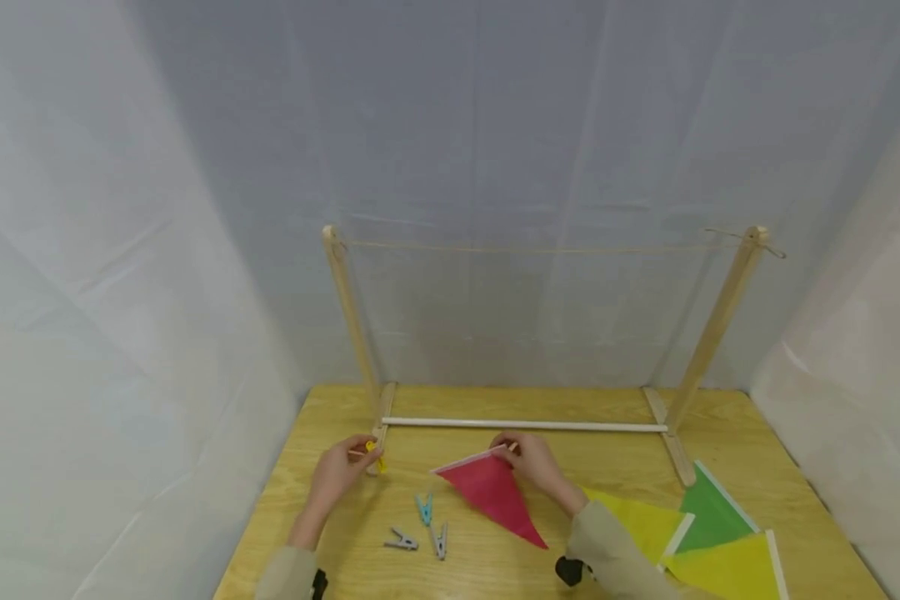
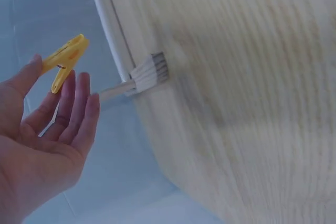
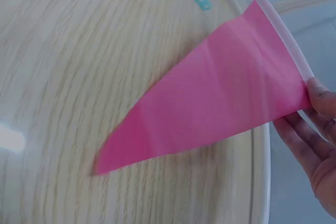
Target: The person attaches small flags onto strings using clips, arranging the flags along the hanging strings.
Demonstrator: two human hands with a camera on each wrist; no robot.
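On the wooden table (image 1: 727, 417), left hand (image 1: 337, 473) is pinching a yellow clothespin (image 2: 64, 62) near the rack's left post (image 1: 351, 317). Right hand (image 1: 536, 461) is pinching the pink flag (image 1: 495, 493) by its white top edge, tip resting on the table beside three loose clothespins (image 1: 422, 529).

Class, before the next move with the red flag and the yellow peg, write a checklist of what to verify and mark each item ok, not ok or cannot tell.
1. Left hand holds the yellow peg: ok, pinched between thumb and fingers.
2. Right hand holds the red flag by its white top edge: ok, at one corner; the tip lies on the table.
3. String runs between the two posts of the wooden frame: ok, nothing hangs on it.
4. Peg jaws open: cannot tell.
5. Spare pegs within reach: ok, three lie between the hands.
6. More flags ready: ok, yellow and green ones lie at the right.
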